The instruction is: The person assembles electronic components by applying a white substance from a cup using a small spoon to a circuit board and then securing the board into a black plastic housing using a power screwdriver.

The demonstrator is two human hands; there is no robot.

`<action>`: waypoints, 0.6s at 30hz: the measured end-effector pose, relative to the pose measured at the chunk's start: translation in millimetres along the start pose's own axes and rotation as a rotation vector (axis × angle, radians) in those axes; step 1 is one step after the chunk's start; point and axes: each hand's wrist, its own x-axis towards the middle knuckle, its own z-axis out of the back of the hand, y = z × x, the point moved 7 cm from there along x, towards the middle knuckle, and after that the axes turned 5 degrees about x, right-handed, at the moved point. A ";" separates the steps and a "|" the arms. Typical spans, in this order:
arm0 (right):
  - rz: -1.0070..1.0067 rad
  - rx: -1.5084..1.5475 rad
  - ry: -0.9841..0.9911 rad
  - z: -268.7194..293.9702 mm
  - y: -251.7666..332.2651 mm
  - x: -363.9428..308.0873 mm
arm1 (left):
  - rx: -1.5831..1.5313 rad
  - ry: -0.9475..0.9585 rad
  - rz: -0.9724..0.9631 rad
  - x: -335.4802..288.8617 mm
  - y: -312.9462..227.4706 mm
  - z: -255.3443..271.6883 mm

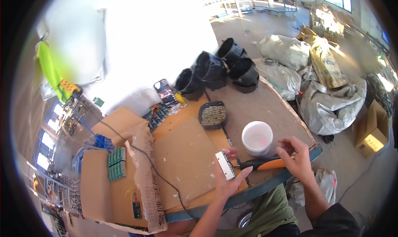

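Observation:
My left hand [227, 182] is closed round a white rectangular block [225, 165] with a strip of green circuit board along its edge. My right hand [295, 156] hovers at the rear end of a tool with an orange and black handle [271, 164]. Its fingers are curled but apart, with nothing visible between them. The tool's dark front end points at the block, close to my left thumb; whether it touches is unclear. Just beyond the tool stands a white tub [257, 138] with something pinkish at its bottom.
A cardboard box [97, 187] with green circuit boards [117, 163] stands at the left. A black tray of small pieces [212, 115], a phone [165, 93] and black buckets [210, 69] sit farther back. A dark cable [155, 166] crosses the box edge. Sacks [331, 104] lie at the right.

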 end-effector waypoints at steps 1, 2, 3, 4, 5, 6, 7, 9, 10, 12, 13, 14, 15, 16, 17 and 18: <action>-0.005 -0.010 0.004 1.7 1.1 5.3 | 0.048 -0.006 -0.013 8.1 -1.3 -4.6; 0.005 -0.041 0.006 1.7 -1.0 9.3 | 0.072 0.001 -0.008 13.5 2.0 -10.0; 0.027 -0.036 -0.005 2.4 -2.7 14.5 | 0.092 0.009 -0.011 19.8 6.0 -17.5; 0.018 -0.048 -0.001 4.0 -3.8 15.3 | 0.007 0.044 -0.028 24.8 9.1 -24.1; 0.027 -0.039 0.008 3.4 -4.4 20.5 | -0.008 0.048 -0.037 29.5 12.8 -27.0; 0.050 -0.078 0.036 5.2 -2.3 23.7 | 0.021 0.055 -0.050 30.5 14.9 -30.4; 0.074 -0.117 0.066 8.9 2.6 25.6 | 0.051 0.060 -0.062 30.4 16.7 -35.4; 0.175 -0.157 0.115 6.9 14.7 32.6 | 0.029 0.075 -0.096 35.6 17.1 -42.1; 0.247 -0.168 0.134 5.1 20.7 36.1 | 0.018 0.080 -0.113 37.3 17.2 -44.7; 0.342 -0.211 0.177 -1.5 26.7 40.5 | 0.000 0.052 -0.178 41.8 19.9 -50.5; 0.360 -0.274 0.206 -5.1 26.9 41.8 | -0.007 0.035 -0.209 43.6 20.6 -53.0; 0.383 -0.339 0.235 -7.9 27.7 44.4 | -0.039 0.032 -0.280 47.2 16.5 -57.6; 0.406 -0.404 0.264 -11.4 29.0 46.9 | -0.070 0.027 -0.350 50.9 11.9 -62.0; 0.416 -0.464 0.299 -15.7 30.5 49.9 | -0.099 0.021 -0.421 53.0 6.8 -64.1; 0.413 -0.535 0.328 -16.1 30.7 51.9 | -0.037 0.055 -0.397 56.6 4.9 -70.5; 0.410 -0.605 0.357 -17.1 31.2 54.0 | 0.026 0.089 -0.375 59.1 0.6 -73.6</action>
